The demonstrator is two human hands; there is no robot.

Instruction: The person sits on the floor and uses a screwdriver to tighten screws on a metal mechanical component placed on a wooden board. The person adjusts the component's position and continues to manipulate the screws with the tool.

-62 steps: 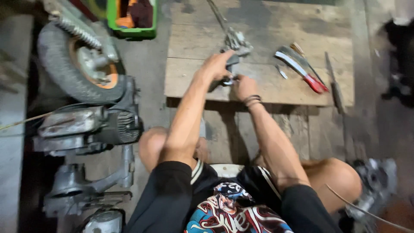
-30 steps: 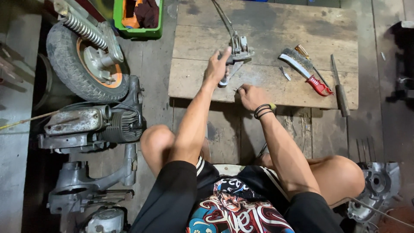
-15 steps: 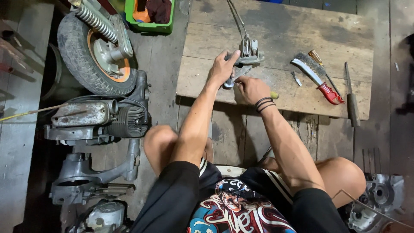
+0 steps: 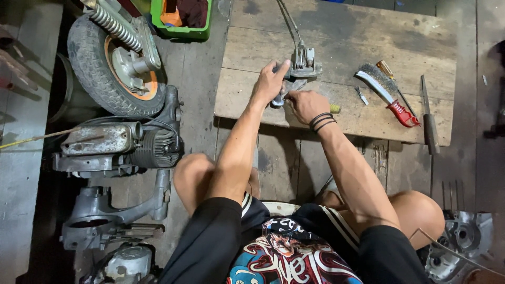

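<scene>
— Where do we stand?

— We sit low on the plank floor (image 4: pixel 294 163), knees wide, facing a worn wooden surface (image 4: pixel 342 37) made of boards laid side by side.

— And our hands?

— Our left hand (image 4: pixel 269 83) is curled around the lower end of a grey metal lever assembly (image 4: pixel 301 67), forefinger stretched up along it. Our right hand (image 4: pixel 305 104) is closed beside it, fingers pinched on something small at the lever's tip; we cannot tell what. A yellowish tool handle (image 4: pixel 335 109) peeks out from behind that hand. Black bands circle the right wrist.

— Where does the lever lie?

— Near the front middle of the surface, with a thin cable (image 4: pixel 288 22) running from its top towards the far edge.

— What else is on the boards?

— To the right, a wire brush with a red handle (image 4: pixel 386 95), a screwdriver (image 4: pixel 393 81) just behind it, a small metal bit (image 4: pixel 361 95) near the bristles, and a long dark tool (image 4: pixel 428 117) at the right edge.

— And around us?

— On the left, a small wheel with an orange hub (image 4: pixel 113 66) and a coil spring (image 4: pixel 110 23), a green crate (image 4: pixel 185 18), a finned engine (image 4: pixel 118 144), and grey casings (image 4: pixel 105 215). Another casing (image 4: pixel 463 236) sits at our right knee.
</scene>
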